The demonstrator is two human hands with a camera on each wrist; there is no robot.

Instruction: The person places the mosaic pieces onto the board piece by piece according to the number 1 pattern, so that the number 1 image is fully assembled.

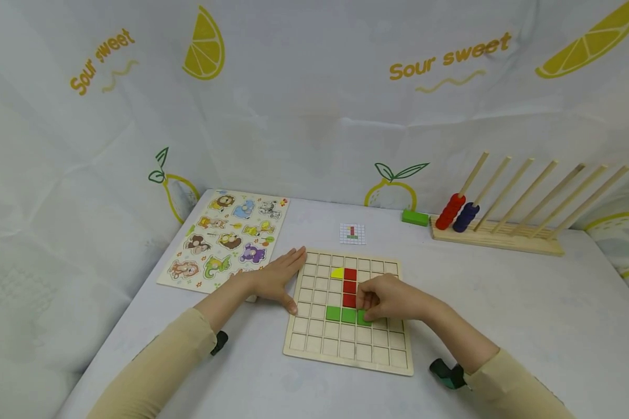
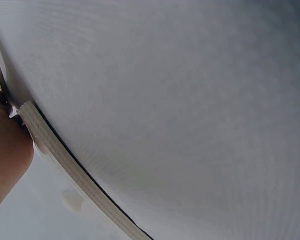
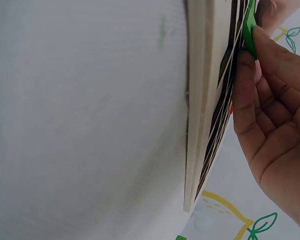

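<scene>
A wooden grid board (image 1: 332, 348) lies on the white cloth. My right hand (image 1: 390, 295) pinches a green tile (image 1: 364, 319) at the right end of a row with two other green tiles (image 1: 340, 315). In the right wrist view this green tile (image 3: 249, 30) sits between thumb and fingertip, tilted at the board's surface. A column of three red tiles (image 1: 350, 287) stands above the green row, with a yellow curved-edge tile (image 1: 338, 273) left of the top one. My left hand (image 1: 276, 280) rests spread against the board's left edge, thumb and fingertips at its rim.
A small pattern card (image 1: 352, 234) lies behind the board. An animal puzzle board (image 1: 230, 233) is at the left, partly under my left forearm. A green block (image 1: 415, 218) stands beside a peg stand (image 1: 498, 237) with red and blue beads. Printed cloth hangs behind.
</scene>
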